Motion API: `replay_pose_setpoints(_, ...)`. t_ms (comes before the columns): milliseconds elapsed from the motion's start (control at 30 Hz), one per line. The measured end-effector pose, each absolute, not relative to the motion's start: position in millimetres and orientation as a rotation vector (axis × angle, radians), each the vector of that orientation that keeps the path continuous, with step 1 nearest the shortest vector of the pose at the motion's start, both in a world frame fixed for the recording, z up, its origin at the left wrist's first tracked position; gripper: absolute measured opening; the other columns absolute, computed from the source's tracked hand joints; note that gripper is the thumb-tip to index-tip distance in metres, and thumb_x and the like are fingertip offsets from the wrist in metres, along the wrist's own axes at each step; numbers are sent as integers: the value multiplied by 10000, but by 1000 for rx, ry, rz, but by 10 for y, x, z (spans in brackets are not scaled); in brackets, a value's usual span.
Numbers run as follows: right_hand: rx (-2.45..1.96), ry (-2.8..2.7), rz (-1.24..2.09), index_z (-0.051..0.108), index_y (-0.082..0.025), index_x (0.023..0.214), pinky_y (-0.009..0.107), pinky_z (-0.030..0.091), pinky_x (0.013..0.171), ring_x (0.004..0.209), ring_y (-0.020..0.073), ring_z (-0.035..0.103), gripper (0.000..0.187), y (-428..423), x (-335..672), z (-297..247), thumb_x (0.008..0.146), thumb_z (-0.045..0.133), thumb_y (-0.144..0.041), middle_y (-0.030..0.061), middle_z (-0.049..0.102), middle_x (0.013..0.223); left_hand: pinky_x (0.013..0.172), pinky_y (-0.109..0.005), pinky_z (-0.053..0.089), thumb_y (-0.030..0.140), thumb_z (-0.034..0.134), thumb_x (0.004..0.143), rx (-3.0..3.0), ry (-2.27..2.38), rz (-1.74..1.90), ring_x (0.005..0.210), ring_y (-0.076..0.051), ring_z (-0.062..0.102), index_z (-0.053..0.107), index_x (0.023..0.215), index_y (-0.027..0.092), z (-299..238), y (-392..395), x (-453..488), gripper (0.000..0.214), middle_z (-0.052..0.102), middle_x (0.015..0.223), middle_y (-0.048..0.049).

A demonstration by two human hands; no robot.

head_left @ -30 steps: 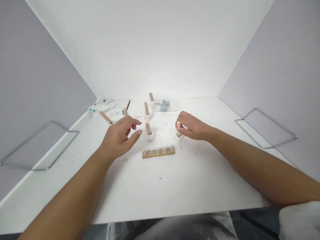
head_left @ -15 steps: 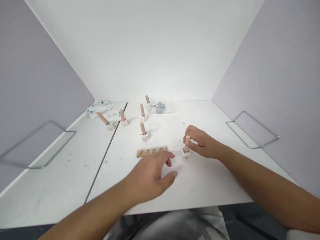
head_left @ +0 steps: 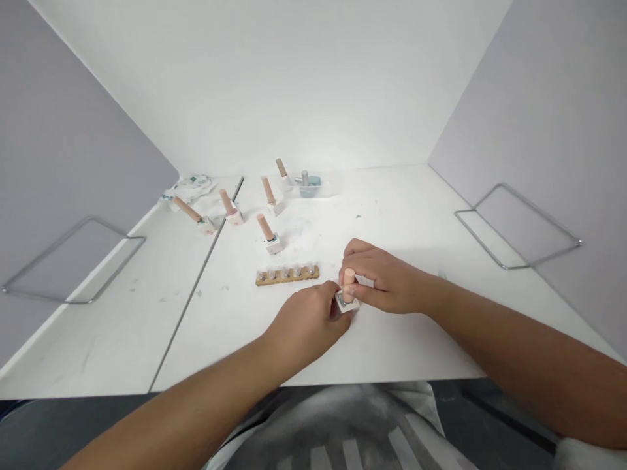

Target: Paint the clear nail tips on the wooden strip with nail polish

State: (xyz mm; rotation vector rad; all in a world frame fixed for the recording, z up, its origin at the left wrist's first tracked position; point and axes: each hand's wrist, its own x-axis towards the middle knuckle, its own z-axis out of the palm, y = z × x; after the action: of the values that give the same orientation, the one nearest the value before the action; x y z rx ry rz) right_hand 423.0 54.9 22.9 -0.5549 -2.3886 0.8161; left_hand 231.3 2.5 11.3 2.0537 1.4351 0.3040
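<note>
Smooth, matt bottle cap (head_left: pixel 349 277); clear plastic tray (head_left: pixel 325 190).

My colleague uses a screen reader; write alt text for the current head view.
The left hand holds a square white bottle, the right hand its peach cylindrical cap; nearby, a tan strip bears small clear pieces, similar bottles behind.

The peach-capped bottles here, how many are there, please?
5: first bottle between left hand and right hand; second bottle behind the wooden strip; third bottle beyond the second; fourth bottle farther left; fifth bottle leftmost.
</note>
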Motion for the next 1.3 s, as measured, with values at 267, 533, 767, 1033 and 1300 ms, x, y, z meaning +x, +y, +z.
replay_pose_setpoints(267, -440, -2179, 727, 677, -212, 820, 310, 459, 741, 844, 175, 525, 111, 477, 4160, 286, 887, 609, -155, 31, 713, 801, 558, -280, 410, 347, 586, 815, 2283, 1492, 454, 627, -151, 547, 597, 975, 231, 324, -130, 2065, 198, 585, 903, -25)
replay_pose_setpoints(533, -419, -2197, 549, 645, -180, 940, 284, 447, 640, 787, 172, 520, 57, 527, 3906, 460, 898, 621, -210, 35, 680, 728, 496, -255, 367, 332, 571, 819, 2361, 1501, 329, 527, -148, 557, 505, 893, 222, 629, -8, 1632, 148, 620, 703, 27)
replay_pose_setpoints(767, -449, -2226, 544, 671, -187, 938, 299, 463, 668, 791, 181, 526, 98, 696, 3617, 513, 891, 590, -159, 22, 670, 694, 477, -228, 355, 251, 586, 767, 2460, 1498, 453, 520, -115, 517, 537, 855, 220, 667, 264, 1305, 106, 608, 703, 31)
replay_pose_setpoints(1033, -532, -2136, 576, 662, -204, 1003, 310, 470, 642, 790, 187, 520, 112, 723, 3625, 284, 916, 592, -199, 18, 651, 663, 509, -224, 392, 206, 556, 784, 2578, 1237, 619, 615, -128, 524, 574, 972, 218, 444, 408, 1132, 189, 621, 770, -7)
replay_pose_setpoints(1300, -653, -1958, 828, 657, -239, 1014, 327, 509, 622, 802, 192, 561, 115, 703, 3688, 126, 920, 593, -223, 22, 678, 709, 508, -232, 394, 195, 541, 795, 2506, 1176, 690, 580, -113, 528, 595, 971, 219, 343, 418, 1109, 185, 660, 781, -3)
